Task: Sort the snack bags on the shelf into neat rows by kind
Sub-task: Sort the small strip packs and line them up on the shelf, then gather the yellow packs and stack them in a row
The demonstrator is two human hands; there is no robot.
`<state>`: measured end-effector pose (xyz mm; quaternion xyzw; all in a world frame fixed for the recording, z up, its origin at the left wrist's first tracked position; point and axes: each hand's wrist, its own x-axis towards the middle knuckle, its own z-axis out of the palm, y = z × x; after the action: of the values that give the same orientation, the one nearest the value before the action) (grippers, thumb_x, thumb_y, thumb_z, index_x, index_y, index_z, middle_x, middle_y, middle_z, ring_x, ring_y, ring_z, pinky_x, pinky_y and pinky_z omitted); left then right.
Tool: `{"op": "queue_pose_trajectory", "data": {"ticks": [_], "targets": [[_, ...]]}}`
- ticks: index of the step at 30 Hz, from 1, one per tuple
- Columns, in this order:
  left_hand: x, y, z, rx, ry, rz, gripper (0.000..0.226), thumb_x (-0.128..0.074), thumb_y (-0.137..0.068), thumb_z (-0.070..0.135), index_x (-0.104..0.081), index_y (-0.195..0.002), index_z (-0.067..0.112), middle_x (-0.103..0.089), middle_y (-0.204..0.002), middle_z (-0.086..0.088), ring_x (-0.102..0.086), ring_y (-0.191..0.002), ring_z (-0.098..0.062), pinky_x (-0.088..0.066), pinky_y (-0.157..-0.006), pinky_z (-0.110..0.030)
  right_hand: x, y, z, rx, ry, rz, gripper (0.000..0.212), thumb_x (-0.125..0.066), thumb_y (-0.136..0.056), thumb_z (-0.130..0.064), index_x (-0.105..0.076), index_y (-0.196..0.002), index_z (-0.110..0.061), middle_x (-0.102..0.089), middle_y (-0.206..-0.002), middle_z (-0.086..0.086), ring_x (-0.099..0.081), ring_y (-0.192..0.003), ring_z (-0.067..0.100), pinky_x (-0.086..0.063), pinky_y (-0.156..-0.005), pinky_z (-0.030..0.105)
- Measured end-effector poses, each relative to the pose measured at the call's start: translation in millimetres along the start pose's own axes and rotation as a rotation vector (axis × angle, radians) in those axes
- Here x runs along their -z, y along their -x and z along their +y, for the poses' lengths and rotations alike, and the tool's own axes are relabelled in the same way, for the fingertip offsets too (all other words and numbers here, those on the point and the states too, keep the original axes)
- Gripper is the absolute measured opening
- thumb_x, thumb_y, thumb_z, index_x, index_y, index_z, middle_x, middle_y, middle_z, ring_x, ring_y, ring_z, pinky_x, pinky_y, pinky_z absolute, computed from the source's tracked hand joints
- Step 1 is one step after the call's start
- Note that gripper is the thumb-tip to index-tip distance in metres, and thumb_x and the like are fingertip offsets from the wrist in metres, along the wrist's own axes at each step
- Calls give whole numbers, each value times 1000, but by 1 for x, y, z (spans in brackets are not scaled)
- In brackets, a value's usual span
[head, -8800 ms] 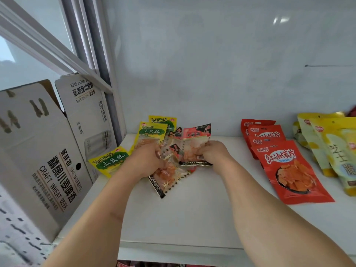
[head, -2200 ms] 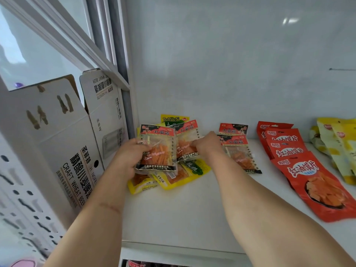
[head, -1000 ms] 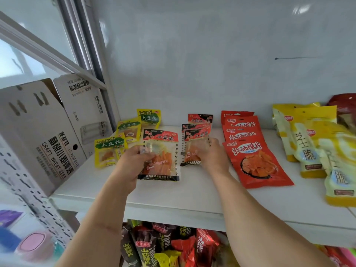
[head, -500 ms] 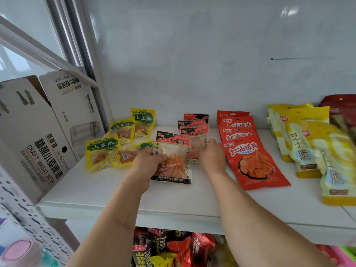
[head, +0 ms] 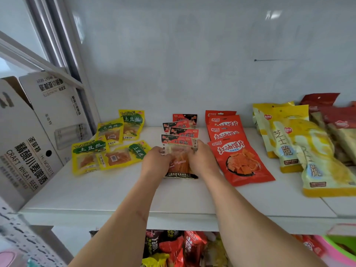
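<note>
You have the front clear red-topped snack bag (head: 180, 160) between both hands on the white shelf (head: 119, 191). Your left hand (head: 156, 162) pinches its left edge and your right hand (head: 202, 160) pinches its right edge, so both are closed on the same bag. It lies at the front of the little row of red-topped bags (head: 183, 130), between the yellow potato-strip bags (head: 107, 145) and the big red chip bags (head: 238, 157).

The bag looks light and floppy, with thin, shiny plastic that could slide in your fingers (the orange strips inside look soft, so don't squeeze the middle). Holding it by the flat side edges, as you do now, seems best.

Its long side runs from front to back. The red label end points at the wall, and the black bottom strip points at you. It sits nearly straight, matching the bags behind it. One yellow bag (head: 123, 156) lies sideways and probably needs turning.
</note>
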<state>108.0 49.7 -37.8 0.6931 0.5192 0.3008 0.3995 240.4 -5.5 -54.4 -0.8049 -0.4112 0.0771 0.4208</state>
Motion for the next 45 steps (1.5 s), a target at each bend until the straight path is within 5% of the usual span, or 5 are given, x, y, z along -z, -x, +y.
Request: {"op": "queue_pose_trajectory", "data": {"ticks": [21, 26, 30, 38, 45], "targets": [[34, 10, 2, -156, -444, 201, 45, -54, -99, 40, -58, -133, 11, -64, -129, -12, -58, -118, -32, -45, -84, -34, -13, 11, -34, 265, 111, 196, 32, -51, -99, -21, -59, -126, -8, -52, -139, 11, -48, -126, 31, -38, -102, 43], [76, -5, -6, -120, -414, 282, 39, -52, -98, 43, -63, -125, 17, -70, -115, -8, -62, -106, -32, -49, -80, -35, -34, 12, -64, 340, 84, 138, 34, -50, -100, -22, -58, -130, -7, -55, -135, 10, -48, -126, 28, -35, -104, 37], [112, -27, -15, -69, -324, 303, 28, -50, -95, 39, -63, -112, 22, -72, -75, 2, -68, -80, -23, -55, -75, -33, -57, 4, -90, 338, 73, 35, 37, -47, -102, -26, -54, -134, -8, -52, -138, 11, -45, -128, 28, -36, -103, 38], [163, -112, -45, -56, -362, 276, 25, -52, -91, 37, -65, -104, 20, -69, -106, -8, -62, -101, -33, -55, -85, -42, -110, -40, -136, 158, 51, -102, 43, -43, -103, -35, -48, -139, -14, -50, -140, 11, -47, -127, 32, -41, -103, 42], [179, -190, -80, 62, -505, 176, 65, -39, -82, 66, -63, -116, 16, -66, -117, -13, -60, -108, -35, -53, -89, -46, -150, -72, -151, 63, 68, -170, 54, -42, -101, -37, -36, -149, -13, -43, -149, 14, -43, -133, 33, -39, -107, 44]]}}
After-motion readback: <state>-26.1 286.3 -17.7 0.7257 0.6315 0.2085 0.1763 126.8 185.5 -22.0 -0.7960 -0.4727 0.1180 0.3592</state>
